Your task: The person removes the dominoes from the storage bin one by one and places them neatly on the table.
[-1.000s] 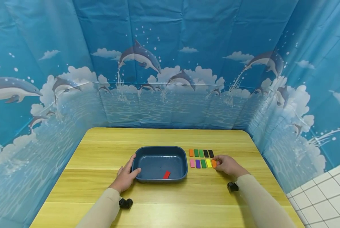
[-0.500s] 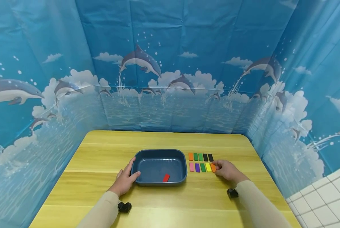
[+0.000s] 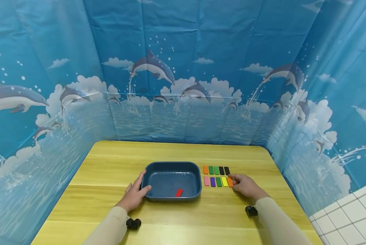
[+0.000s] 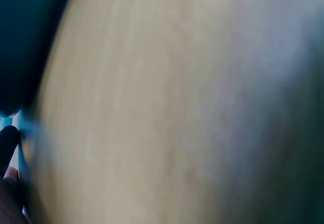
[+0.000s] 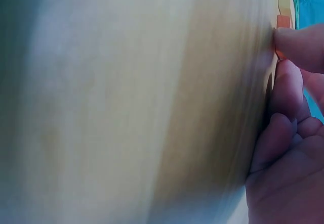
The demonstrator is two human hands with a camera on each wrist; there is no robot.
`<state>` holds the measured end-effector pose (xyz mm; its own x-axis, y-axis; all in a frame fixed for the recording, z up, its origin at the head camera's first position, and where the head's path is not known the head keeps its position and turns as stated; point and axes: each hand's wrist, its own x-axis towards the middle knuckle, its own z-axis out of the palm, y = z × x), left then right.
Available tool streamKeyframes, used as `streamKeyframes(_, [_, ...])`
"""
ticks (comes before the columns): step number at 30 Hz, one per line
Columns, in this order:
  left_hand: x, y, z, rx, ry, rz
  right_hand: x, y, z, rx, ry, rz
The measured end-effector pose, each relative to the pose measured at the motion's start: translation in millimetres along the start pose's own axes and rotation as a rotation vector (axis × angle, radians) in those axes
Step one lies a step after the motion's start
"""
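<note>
A dark blue plastic basin (image 3: 170, 180) stands on the wooden table, with one red rectangular block (image 3: 178, 193) lying inside it. My left hand (image 3: 133, 196) rests at the basin's left side, the thumb over the rim and the fairly straight fingers along the outer wall. To the right of the basin lie two rows of small coloured blocks. My right hand (image 3: 245, 186) pinches the orange block (image 3: 230, 182) at the right end of the near row. In the right wrist view, the thumb and fingertips meet that orange block (image 5: 283, 20), partly hiding it.
Beside the orange block lie yellow (image 3: 224, 181), green (image 3: 218, 182), purple (image 3: 212, 182) and pink (image 3: 206, 181) blocks. The far row has an orange block (image 3: 205, 169), green ones and black ones (image 3: 221, 170). A dolphin-printed curtain (image 3: 183, 115) surrounds the table (image 3: 176, 221).
The head view has tilted slightly, so the table sits a little lower. Both hands stay at the basin and the orange block; the blocks keep their places.
</note>
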<state>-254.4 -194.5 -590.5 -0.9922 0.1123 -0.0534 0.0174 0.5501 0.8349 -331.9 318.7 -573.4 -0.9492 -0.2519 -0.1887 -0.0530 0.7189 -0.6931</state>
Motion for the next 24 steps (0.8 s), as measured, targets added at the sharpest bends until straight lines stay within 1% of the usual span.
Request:
streamKeyframes(12, [3.3, -3.2, 0.1, 0.012, -0.001, -0.014, -2.8, 1.2, -1.4, 0.074, -0.006, 0.011])
streamKeyframes(19, [4.3, -0.8, -0.2, 0.004, -0.006, -0.02, -5.5, 1.4, -4.1, 0.223, 0.006, 0.078])
streamKeyframes(21, [3.3, 0.1, -0.3, -0.001, -0.006, -0.013, -5.0, 0.9, -6.2, 0.228, 0.01, 0.089])
streamKeyframes(24, [1.3, 2.2, -0.5, 0.005, -0.01, -0.013, -3.5, -1.6, -11.0, 0.184, 0.036, 0.098])
